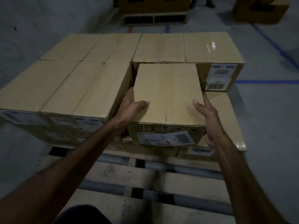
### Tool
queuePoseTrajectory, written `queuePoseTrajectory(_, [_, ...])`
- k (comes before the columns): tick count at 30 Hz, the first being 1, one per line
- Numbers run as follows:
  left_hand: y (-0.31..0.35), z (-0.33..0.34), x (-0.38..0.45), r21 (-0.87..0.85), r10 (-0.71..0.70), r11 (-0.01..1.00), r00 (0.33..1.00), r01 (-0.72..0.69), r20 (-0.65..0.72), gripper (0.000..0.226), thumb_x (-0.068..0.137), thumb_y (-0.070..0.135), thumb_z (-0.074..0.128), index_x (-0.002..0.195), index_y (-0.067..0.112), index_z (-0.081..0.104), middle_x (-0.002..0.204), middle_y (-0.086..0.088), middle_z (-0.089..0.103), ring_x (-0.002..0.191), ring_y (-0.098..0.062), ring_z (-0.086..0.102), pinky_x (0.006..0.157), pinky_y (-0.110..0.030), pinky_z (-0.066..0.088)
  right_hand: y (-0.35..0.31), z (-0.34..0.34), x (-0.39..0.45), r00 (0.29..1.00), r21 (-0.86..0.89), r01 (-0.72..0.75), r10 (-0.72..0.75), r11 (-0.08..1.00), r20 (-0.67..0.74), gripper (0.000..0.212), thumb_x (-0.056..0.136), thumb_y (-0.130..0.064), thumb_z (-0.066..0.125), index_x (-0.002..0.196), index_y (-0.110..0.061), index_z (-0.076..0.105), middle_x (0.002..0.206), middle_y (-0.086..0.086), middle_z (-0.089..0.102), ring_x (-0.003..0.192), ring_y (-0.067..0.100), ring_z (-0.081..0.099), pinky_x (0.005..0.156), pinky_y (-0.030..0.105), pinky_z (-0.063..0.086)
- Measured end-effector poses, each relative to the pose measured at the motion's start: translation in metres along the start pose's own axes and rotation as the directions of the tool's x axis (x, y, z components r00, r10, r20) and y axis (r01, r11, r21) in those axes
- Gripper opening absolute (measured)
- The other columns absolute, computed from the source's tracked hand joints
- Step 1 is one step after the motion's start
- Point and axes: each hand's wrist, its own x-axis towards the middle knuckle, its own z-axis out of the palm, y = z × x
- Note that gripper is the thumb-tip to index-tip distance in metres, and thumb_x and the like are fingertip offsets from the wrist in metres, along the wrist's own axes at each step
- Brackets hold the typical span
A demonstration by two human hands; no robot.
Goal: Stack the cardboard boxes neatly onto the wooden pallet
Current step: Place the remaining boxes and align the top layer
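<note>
While both hands, left hand point(129, 104) and right hand point(208, 113), clasp the box point(168, 94) with fingers curled round its sides atop the lower boxes point(226, 110) on the pallet point(145, 173), it may settle crooked, overhanging its neighbours.

both hands, left hand point(129, 105) and right hand point(208, 113), grip a cardboard box point(168, 94) (label facing the person) over the wooden pallet point(123, 173).

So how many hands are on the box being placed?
2. The left hand grips the box's left edge, thumb on top; the right hand holds its right edge, thumb on top. None look hidden.
</note>
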Motion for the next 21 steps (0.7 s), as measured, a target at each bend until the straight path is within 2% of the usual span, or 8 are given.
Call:
queuePoseTrajectory(4, [-0.009, 0.001, -0.003, 0.106, 0.066, 0.992, 0.998, -0.066, 0.006, 0.063, 0.098, 0.032, 0.069, 0.153, 0.02, 0.042, 0.14, 0.01, 0.058, 0.119, -0.006, 0.059, 0.108, -0.038, 0.049, 0.013, -0.002, 0.004, 1.0, -0.01, 0.031, -0.031, 0.999, -0.001, 0.041, 0.101, -0.027, 0.063, 0.142, -0.028, 0.06, 0.13, -0.008, 0.072, 0.121, 0.017, 0.067, 0.105, 0.045, 0.053])
queuePoseTrajectory(6, [-0.005, 0.001, -0.011, 0.318, 0.131, 0.94, 0.991, -0.121, -0.012, 0.074, 0.1, 0.042, 0.065, 0.162, 0.02, 0.031, 0.153, 0.009, 0.044, 0.131, -0.011, 0.049, 0.114, -0.036, 0.039, 0.013, -0.005, 0.003, 0.999, -0.017, 0.029, -0.03, 0.999, -0.013, 0.042, 0.102, -0.027, 0.063, 0.144, -0.026, 0.059, 0.13, -0.008, 0.071, 0.121, 0.015, 0.066, 0.107, 0.044, 0.052])
queuePoseTrajectory(9, [0.005, -0.008, -0.014, 0.758, 0.382, 0.583, 0.922, -0.293, 0.062, 0.074, 0.101, 0.06, 0.049, 0.161, 0.02, 0.034, 0.163, -0.007, 0.035, 0.143, -0.024, 0.041, 0.117, -0.048, 0.037, 0.01, -0.009, -0.003, 0.998, -0.064, 0.062, -0.061, 0.996, 0.017, 0.048, 0.103, -0.031, 0.061, 0.15, -0.025, 0.054, 0.138, -0.011, 0.066, 0.127, 0.007, 0.061, 0.111, 0.034, 0.047])
queuePoseTrajectory(11, [0.005, -0.019, -0.008, 0.873, 0.359, 0.408, 0.926, -0.268, 0.116, 0.084, 0.094, 0.078, 0.034, 0.161, 0.028, 0.03, 0.167, -0.009, 0.029, 0.155, -0.03, 0.024, 0.123, -0.063, 0.018, 0.014, -0.014, -0.007, 0.996, -0.062, 0.074, -0.071, 0.995, 0.053, 0.05, 0.103, -0.032, 0.06, 0.152, -0.026, 0.051, 0.14, -0.012, 0.065, 0.128, 0.006, 0.06, 0.106, 0.03, 0.047])
queuePoseTrajectory(13, [0.0, -0.031, -0.001, 0.904, 0.226, 0.407, 0.973, -0.128, 0.036, 0.1, 0.083, 0.095, 0.022, 0.164, 0.036, 0.015, 0.172, -0.01, 0.015, 0.159, -0.032, 0.005, 0.12, -0.072, 0.005, 0.018, -0.017, -0.009, 0.995, -0.048, 0.079, -0.075, 0.996, 0.07, 0.056, 0.098, -0.04, 0.063, 0.152, -0.029, 0.05, 0.141, -0.009, 0.064, 0.13, 0.012, 0.06, 0.109, 0.039, 0.047])
queuePoseTrajectory(15, [-0.006, -0.038, 0.002, 0.897, 0.118, 0.442, 0.993, -0.032, -0.023, 0.114, 0.074, 0.103, 0.015, 0.165, 0.035, 0.004, 0.173, -0.013, 0.007, 0.159, -0.037, 0.0, 0.119, -0.075, 0.004, 0.018, -0.015, -0.01, 0.994, -0.006, 0.075, -0.074, 0.997, 0.075, 0.065, 0.091, -0.05, 0.064, 0.151, -0.03, 0.05, 0.142, -0.007, 0.064, 0.13, 0.017, 0.061, 0.111, 0.047, 0.046])
queuePoseTrajectory(18, [-0.008, -0.044, 0.003, 0.901, 0.073, 0.434, 0.997, -0.007, -0.028, 0.119, 0.072, 0.105, 0.012, 0.165, 0.031, -0.003, 0.173, -0.016, 0.003, 0.159, -0.039, 0.002, 0.12, -0.074, 0.005, 0.015, -0.01, -0.015, 0.993, 0.033, 0.085, -0.088, 0.996, 0.076, 0.085, 0.078, -0.07, 0.072, 0.15, -0.03, 0.051, 0.142, -0.005, 0.064, 0.13, 0.019, 0.061, 0.111, 0.051, 0.046])
queuePoseTrajectory(21, [-0.009, -0.045, 0.001, 0.91, 0.061, 0.416, 0.998, -0.003, -0.025, 0.122, 0.072, 0.104, 0.009, 0.165, 0.027, -0.005, 0.173, -0.015, 0.0, 0.159, -0.037, 0.002, 0.12, -0.073, 0.005, 0.014, -0.009, -0.016, 0.993, 0.032, 0.072, -0.074, 0.997, 0.091, 0.08, 0.081, -0.064, 0.072, 0.151, -0.031, 0.051, 0.143, -0.004, 0.064, 0.132, 0.022, 0.06, 0.114, 0.057, 0.042])
